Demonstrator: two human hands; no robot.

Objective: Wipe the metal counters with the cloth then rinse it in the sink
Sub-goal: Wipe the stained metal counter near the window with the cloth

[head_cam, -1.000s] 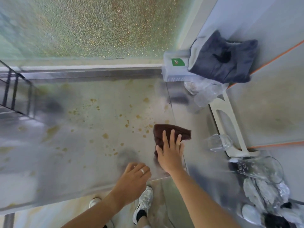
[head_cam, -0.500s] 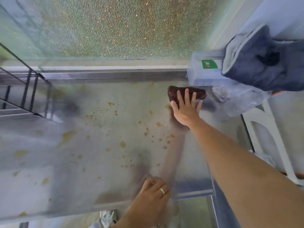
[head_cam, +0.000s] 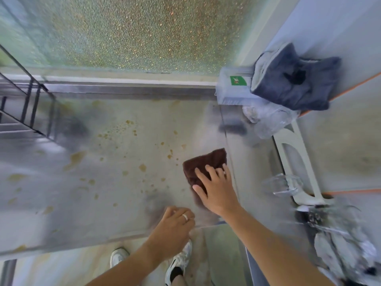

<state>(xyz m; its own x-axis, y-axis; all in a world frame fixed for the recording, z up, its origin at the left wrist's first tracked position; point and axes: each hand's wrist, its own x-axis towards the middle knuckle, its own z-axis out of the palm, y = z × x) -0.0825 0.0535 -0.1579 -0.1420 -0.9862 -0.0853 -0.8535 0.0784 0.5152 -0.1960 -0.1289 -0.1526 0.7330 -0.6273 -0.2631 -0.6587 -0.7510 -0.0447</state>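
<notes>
Spattered metal counter [head_cam: 115,162] below frosted window [head_cam: 127,32]

The right hand [head_cam: 216,188] lies flat with its palm down and its fingers [head_cam: 212,172] spread out straight. Its bare arm comes up from the bottom right. The left hand [head_cam: 175,228] sits lower and closer to the body, with its fingers bent over a little. A thin silver ring [head_cam: 185,217] is on one finger.
</notes>
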